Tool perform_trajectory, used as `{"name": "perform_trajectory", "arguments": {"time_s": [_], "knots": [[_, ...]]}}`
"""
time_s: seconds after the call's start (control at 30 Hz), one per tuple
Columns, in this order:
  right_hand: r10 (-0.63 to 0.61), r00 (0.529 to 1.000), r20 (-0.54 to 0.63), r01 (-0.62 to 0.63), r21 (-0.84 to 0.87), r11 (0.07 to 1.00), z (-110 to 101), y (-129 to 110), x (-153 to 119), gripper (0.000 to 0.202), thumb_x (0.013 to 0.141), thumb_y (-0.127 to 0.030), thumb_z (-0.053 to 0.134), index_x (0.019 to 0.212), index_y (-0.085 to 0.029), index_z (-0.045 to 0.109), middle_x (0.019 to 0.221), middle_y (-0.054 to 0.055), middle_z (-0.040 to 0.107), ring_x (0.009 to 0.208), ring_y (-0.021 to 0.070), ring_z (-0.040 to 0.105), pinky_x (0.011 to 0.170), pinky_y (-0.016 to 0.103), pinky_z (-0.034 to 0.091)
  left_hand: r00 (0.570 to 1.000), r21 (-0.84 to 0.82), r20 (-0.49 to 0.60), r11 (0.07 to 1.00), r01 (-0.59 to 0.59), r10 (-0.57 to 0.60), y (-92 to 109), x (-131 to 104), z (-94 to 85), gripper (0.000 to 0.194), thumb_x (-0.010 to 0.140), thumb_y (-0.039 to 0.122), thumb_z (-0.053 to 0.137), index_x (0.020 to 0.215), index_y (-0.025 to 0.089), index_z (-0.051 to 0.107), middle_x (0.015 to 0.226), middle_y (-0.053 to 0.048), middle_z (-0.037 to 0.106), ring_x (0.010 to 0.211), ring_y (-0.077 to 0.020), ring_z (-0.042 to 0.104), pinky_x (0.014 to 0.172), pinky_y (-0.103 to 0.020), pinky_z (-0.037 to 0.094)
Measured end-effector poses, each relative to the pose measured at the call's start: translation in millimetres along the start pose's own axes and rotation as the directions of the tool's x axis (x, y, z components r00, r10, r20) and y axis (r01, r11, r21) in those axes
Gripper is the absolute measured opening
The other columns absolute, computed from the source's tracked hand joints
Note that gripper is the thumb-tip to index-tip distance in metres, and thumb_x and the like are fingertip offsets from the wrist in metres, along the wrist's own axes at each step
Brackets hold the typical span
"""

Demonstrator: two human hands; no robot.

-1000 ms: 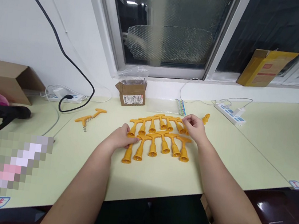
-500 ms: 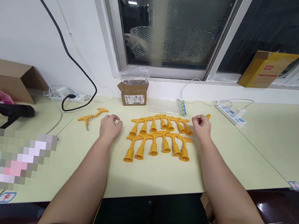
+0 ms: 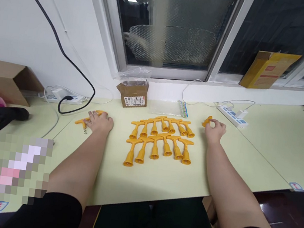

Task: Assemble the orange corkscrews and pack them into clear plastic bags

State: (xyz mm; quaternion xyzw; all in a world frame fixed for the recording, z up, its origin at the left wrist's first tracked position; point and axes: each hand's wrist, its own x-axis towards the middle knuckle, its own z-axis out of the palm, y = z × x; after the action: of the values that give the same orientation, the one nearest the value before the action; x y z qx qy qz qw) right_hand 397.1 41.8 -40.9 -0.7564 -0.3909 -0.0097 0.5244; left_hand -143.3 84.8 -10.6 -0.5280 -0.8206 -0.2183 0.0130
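My left hand [image 3: 99, 123] reaches over two yellow T-handled corkscrews at the left, its fingers spread. One corkscrew [image 3: 81, 121] shows its handle and metal spiral beside the fingers; the other's handle [image 3: 100, 112] is partly covered by them. On the right, my right hand [image 3: 216, 130] has thumb and forefinger curled together at the edge of a small yellow bell-shaped sleeve [image 3: 207, 121]. Between the hands lie two rows of yellow corkscrews with flared sleeves, a back row [image 3: 154, 130] and a front row [image 3: 154, 152], their handles pointing away from me.
Behind the rows stand a small open carton [image 3: 134, 98] and a flat clear plastic bag [image 3: 164, 108]. Power strips lie at the right [image 3: 232, 115] and left [image 3: 70, 99], with cables. A black cable [image 3: 53, 30] hangs at the left. A larger cardboard box [image 3: 1, 79] sits far left.
My left hand has moved left onto the corkscrews, its fingers spreading. My right hand has shifted right to the small yellow sleeve, uncovering more of it. The rows stay as they were.
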Motion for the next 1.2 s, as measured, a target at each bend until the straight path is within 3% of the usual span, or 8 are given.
{"name": "perform_trajectory", "arguments": {"time_s": [0.1,0.17,0.33,0.43,0.57,0.77,1.0,1.2], "knots": [[0.038,0.998,0.056,-0.037,-0.019,0.999,9.0,3.3,-0.2,0.037,0.081,-0.033,0.061,0.113,-0.022,0.075,0.127,0.013,0.050,0.126,0.0324,0.049,0.118,0.052,0.033,0.996,0.016,0.030,0.997,0.080,-0.080,1.4,7.4,0.4,0.054,0.082,0.042,0.057,0.128,0.013,0.064,0.158,-0.033,0.041,0.155,-0.0518,0.017,0.112,-0.082,0.012],[0.010,0.997,0.073,-0.007,-0.038,0.999,14.3,4.1,0.7,0.040,0.083,-0.037,0.060,0.117,-0.022,0.074,0.137,0.015,0.048,0.132,0.0332,0.046,0.119,0.052,0.032,0.997,0.034,0.026,0.997,0.072,-0.073,3.5,7.8,0.7,0.055,0.082,0.041,0.057,0.128,0.013,0.065,0.150,-0.033,0.050,0.150,-0.0524,0.026,0.112,-0.082,0.011],[-0.135,0.976,0.169,0.151,-0.081,0.985,23.4,1.2,6.6,0.053,0.084,-0.042,0.060,0.135,-0.024,0.063,0.153,0.016,0.039,0.146,0.0315,0.036,0.122,0.049,0.030,0.996,0.082,-0.020,0.993,-0.081,0.082,5.1,-0.8,1.1,0.044,0.083,0.031,0.056,0.120,0.013,0.070,0.133,-0.029,0.062,0.136,-0.0480,0.044,0.115,-0.080,0.006],[-0.148,0.958,0.245,0.186,-0.140,0.972,27.3,-2.2,9.9,0.062,0.085,-0.039,0.060,0.144,-0.022,0.055,0.160,0.018,0.034,0.148,0.0344,0.035,0.122,0.052,0.030,0.982,0.107,-0.073,0.980,-0.168,0.177,5.5,-7.2,1.7,0.032,0.085,0.027,0.053,0.107,0.018,0.075,0.120,-0.023,0.069,0.126,-0.0439,0.052,0.117,-0.076,0.005],[-0.124,0.937,0.326,0.209,-0.240,0.948,29.8,-3.9,9.8,0.055,0.084,-0.032,0.058,0.138,-0.019,0.060,0.165,0.017,0.032,0.144,0.0388,0.040,0.120,0.056,0.034,0.972,0.096,-0.050,0.969,-0.226,0.231,8.0,-15.6,-0.1,0.026,0.085,0.025,0.052,0.097,0.021,0.075,0.108,-0.018,0.073,0.113,-0.0388,0.061,0.116,-0.066,0.019],[-0.220,0.914,0.341,0.293,-0.180,0.939,28.3,-4.4,6.5,0.047,0.081,-0.022,0.054,0.126,-0.011,0.064,0.159,0.021,0.039,0.143,0.0348,0.041,0.123,0.049,0.032,0.976,0.033,-0.001,0.976,-0.217,0.217,10.1,-36.0,-9.3,0.024,0.085,0.022,0.053,0.101,0.020,0.069,0.108,-0.017,0.074,0.110,-0.0383,0.065,0.098,-0.054,0.039],[-0.197,0.918,0.343,0.272,-0.184,0.945,27.1,-6.8,5.5,0.048,0.078,-0.019,0.054,0.125,-0.010,0.064,0.157,0.020,0.038,0.142,0.0341,0.041,0.123,0.046,0.032,0.983,-0.266,0.036,0.950,-0.163,0.178,3.2,-60.5,-20.6,0.017,0.085,0.026,0.058,0.102,0.025,0.062,0.108,-0.008,0.075,0.095,-0.0266,0.069,0.086,-0.037,0.048],[-0.162,0.945,0.284,0.216,-0.172,0.961,27.0,-5.1,6.9,0.045,0.079,-0.019,0.054,0.122,-0.013,0.064,0.150,0.019,0.042,0.134,0.0336,0.045,0.120,0.045,0.035,0.993,-0.616,0.046,0.785,-0.061,0.113,1.0,-60.2,-20.3,0.024,0.083,0.030,0.063,0.105,0.024,0.054,0.114,-0.005,0.071,0.082,-0.0141,0.065,0.080,-0.026,0.051]]}}
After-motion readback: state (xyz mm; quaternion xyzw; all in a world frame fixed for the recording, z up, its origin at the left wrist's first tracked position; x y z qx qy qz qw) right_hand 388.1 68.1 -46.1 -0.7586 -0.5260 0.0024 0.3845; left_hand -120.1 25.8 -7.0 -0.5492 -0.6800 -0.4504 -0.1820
